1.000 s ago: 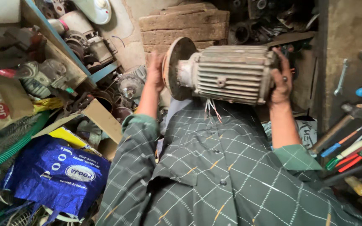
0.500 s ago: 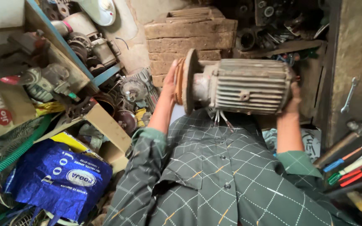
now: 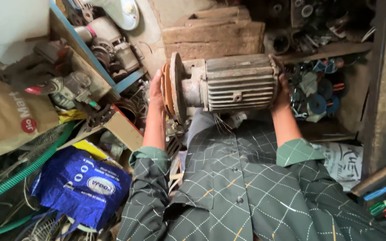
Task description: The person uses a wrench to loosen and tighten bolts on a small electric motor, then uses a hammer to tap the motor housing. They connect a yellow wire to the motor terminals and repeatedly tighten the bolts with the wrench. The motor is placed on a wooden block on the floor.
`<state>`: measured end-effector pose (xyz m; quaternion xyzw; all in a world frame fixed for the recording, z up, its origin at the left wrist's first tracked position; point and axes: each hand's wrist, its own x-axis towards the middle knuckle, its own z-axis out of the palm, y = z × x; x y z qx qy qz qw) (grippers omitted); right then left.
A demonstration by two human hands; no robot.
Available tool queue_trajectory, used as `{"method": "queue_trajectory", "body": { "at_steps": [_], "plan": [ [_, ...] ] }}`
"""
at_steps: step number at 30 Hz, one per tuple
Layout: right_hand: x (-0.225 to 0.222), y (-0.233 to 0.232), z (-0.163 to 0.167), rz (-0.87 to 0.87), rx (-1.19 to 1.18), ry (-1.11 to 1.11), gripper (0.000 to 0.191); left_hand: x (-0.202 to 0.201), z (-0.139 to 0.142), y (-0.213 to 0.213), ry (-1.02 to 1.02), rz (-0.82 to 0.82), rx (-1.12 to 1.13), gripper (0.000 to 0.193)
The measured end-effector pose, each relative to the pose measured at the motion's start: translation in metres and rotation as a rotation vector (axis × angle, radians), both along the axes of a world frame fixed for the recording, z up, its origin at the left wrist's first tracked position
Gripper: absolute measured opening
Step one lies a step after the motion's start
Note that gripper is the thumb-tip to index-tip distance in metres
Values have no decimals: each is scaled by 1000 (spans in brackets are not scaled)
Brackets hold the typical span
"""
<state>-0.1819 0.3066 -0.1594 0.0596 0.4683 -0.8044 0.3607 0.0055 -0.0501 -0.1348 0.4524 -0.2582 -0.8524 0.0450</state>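
Observation:
I hold an old grey electric motor (image 3: 240, 83) with a ribbed casing out in front of my chest, lying sideways. A rusty pulley disc (image 3: 174, 88) sits on its shaft at the left end. My left hand (image 3: 156, 92) presses flat against that pulley. At the motor's right end cap, my right hand (image 3: 282, 95) grips from behind and below. Thin loose wires (image 3: 221, 123) hang from the motor's underside. My green checked shirt fills the lower part of the view.
A shelf (image 3: 92, 67) at the left is piled with motor parts and scrap. Below it lie a blue plastic bag (image 3: 80, 188), a green hose (image 3: 27, 168) and a brown paper bag (image 3: 6, 119). Bricks (image 3: 213, 35) stand behind. Screwdrivers (image 3: 383, 196) lie at the right.
The motor has shifted slightly left and lower in view while both hands kept their hold on its two ends. My head has tilted, showing more of the shelf.

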Motion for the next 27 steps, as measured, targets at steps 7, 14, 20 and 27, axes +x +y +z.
{"method": "queue_trajectory", "body": {
  "at_steps": [7, 14, 20, 27],
  "plan": [
    [-2, -3, -3, -15, 27, 19, 76, 2, -1, 5, 88, 5, -47, 68],
    [0, 6, -18, -92, -54, -221, 81, 4, -1, 19, 4, 95, -119, 65],
    [-8, 2, -7, -70, 29, 160, 89, 5, 45, 1, -21, -460, -736, 91],
    [6, 86, 7, -118, 447, 77, 63, 9, 33, -67, 470, -1080, -1507, 112]
  ]
}}
